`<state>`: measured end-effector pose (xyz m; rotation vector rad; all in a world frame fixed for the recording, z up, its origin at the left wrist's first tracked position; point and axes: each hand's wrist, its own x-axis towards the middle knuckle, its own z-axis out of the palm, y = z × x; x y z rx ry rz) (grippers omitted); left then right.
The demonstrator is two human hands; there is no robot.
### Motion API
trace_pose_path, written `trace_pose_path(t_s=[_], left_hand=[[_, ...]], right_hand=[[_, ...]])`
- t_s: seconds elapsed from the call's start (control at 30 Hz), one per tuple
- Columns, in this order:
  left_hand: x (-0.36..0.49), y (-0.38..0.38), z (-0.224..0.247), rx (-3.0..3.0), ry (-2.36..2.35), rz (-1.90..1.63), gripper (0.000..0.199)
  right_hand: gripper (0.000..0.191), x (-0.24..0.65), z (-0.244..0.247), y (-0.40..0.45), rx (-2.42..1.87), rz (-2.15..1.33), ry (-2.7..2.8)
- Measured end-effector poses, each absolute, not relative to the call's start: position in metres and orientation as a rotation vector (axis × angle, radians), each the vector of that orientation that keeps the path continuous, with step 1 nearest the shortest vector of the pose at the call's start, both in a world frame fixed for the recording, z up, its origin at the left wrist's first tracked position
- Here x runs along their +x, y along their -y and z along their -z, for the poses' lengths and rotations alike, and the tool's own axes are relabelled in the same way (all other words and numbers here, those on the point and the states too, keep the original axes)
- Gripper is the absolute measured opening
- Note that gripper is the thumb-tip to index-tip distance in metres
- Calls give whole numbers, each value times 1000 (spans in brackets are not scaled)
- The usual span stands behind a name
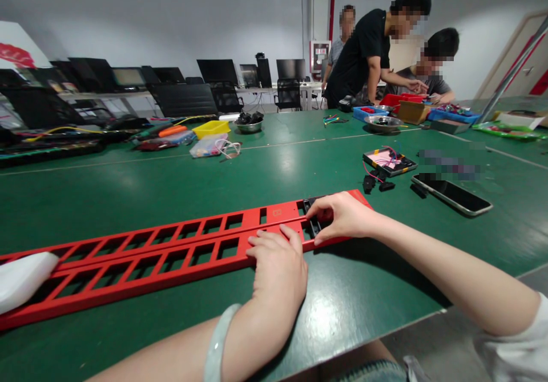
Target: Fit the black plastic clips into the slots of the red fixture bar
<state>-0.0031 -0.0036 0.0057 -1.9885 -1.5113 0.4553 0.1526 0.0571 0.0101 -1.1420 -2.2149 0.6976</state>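
Observation:
A long red frame (180, 250) with two rows of slots lies across the green table in front of me. My left hand (278, 262) rests flat on the frame, its fingers spread near the right part; a pale green bangle (220, 342) circles that wrist. At the frame's right end, my right hand (338, 216) pinches a black part (314, 225) between thumb and fingers. That part sits in the frame's opening, and the hand hides some of it. A white object (25, 279) lies on the frame's left end.
A phone (454, 193), small black parts (377, 182) and a wired tray (389, 160) lie to the right. Metal bowls (383, 124), a yellow bin (212, 129) and bagged parts (209, 145) stand farther back. Several people (363, 51) are across the table.

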Motion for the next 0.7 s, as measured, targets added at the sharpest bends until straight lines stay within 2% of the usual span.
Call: trace_pose_path(t_s=[0.7], left_hand=[[-2, 3, -6, -2011, 1521, -438, 49]], right_hand=[[44, 152, -6, -59, -1184, -685, 2207]])
